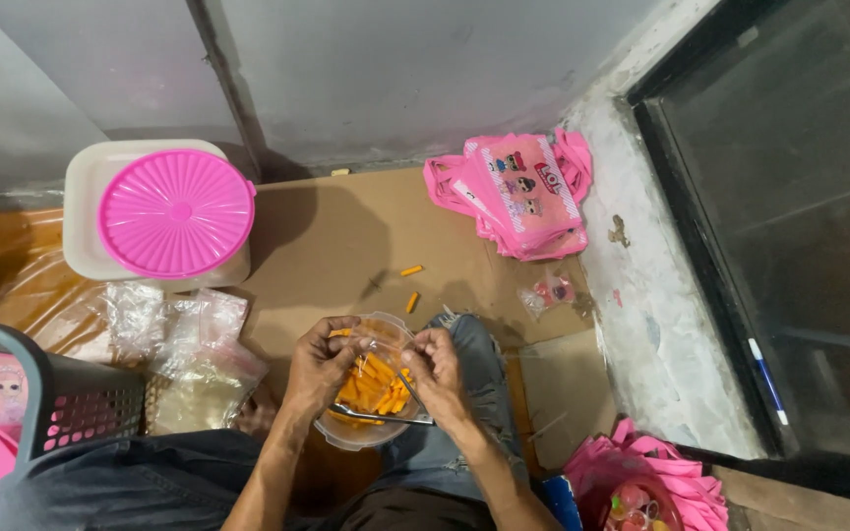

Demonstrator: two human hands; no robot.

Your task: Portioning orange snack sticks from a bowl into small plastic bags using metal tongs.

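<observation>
Left hand (319,366) gripping rim of clear plastic bowl (346,431) of orange sticks (378,388), right hand (435,372) fingers pinched on a small piece just above them, two loose orange sticks (411,285) on cardboard (327,236) beyond fingertips, pink-lidded container (175,211) far left

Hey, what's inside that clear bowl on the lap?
The clear bowl holds orange stick-shaped pieces. Both hands, left hand and right hand, cover its upper rim and part of the contents.

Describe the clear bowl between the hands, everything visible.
The clear bowl looks like thin see-through plastic, round, upright, open on top. It sits at the person's knee over the cardboard. Orange sticks fill it partway; a metal utensil lies across it. The left hand and right hand meet over its rim.
</observation>
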